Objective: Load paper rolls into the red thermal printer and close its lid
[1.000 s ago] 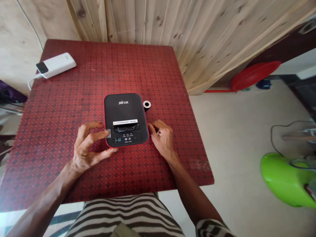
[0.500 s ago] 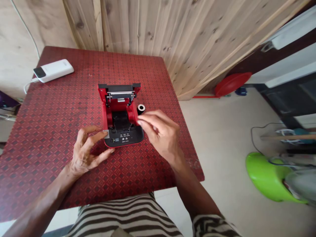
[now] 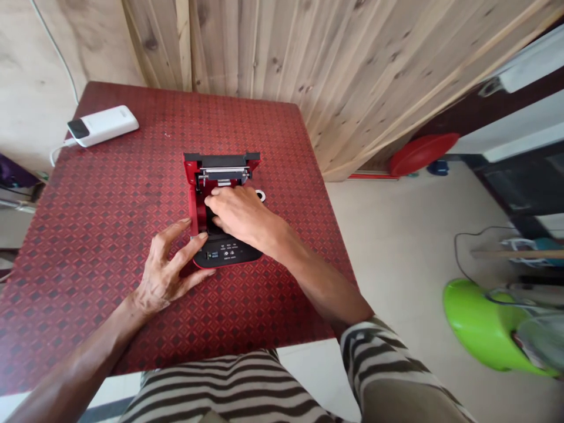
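From the head camera, you see your right hand (image 3: 244, 214) reaching over a red-and-black plastic receipt printer (image 3: 227, 254), which sits near the middle of the tabletop with its lid standing open. Your right fingers (image 3: 215, 200) are slightly curled and dip into the dark paper bay; the hand hides most of the bay, so you cannot tell whether they grip anything. Your left hand (image 3: 167, 273) stays open with its fingers spread, and their tips touch the printer's left side without gripping it.

Just behind your right hand, a small white ring (image 3: 261, 195) shows, partly hidden. A white power bank (image 3: 103, 125) with a white cable lies at the far left of the red diamond-patterned tabletop (image 3: 110, 247), well apart from the printer. Pale wooden planks (image 3: 264, 47) rise behind it. On the floor to the right lie a red round plastic object (image 3: 422, 154) and a bright green plastic object (image 3: 480, 329).
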The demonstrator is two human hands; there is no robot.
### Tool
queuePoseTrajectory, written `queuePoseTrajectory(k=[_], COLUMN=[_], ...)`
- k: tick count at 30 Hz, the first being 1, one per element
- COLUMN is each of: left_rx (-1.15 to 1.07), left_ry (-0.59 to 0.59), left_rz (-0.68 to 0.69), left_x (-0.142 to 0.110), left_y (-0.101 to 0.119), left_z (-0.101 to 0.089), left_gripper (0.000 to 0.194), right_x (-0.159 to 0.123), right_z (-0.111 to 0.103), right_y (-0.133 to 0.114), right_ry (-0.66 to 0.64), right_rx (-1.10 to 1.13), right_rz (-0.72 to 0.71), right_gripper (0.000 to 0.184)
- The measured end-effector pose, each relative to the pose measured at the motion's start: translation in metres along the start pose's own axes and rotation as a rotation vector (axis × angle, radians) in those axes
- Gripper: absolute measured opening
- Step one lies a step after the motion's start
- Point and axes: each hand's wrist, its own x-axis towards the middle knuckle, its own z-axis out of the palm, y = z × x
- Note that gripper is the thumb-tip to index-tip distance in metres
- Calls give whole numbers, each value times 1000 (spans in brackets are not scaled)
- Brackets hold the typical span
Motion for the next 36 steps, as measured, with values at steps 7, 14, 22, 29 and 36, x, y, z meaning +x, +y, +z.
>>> queuePoseTrajectory(k=[7,14,22,29,36], left_rx=[-29,-15,9,50,46], left_ry=[-4,-10,12,15,-5], left_rz=[-1,-14,-14,22,-36], left_x=[4,5,10,16,16], left_y=[3,4,11,11,14], left_z=[-1,0,6,7,0], left_gripper=[90,91,110,105,90], right_x=[-48,-119,-129,-135,-102], right_z=[-10,17,95,91,80], right_y=[9,41,41,49,96], right_ry=[356,637,565,367,527], right_rx=[249,951,1004,1022,902], right_rz=[40,165,296,262,387], right_gripper=[13,23,21,38,33])
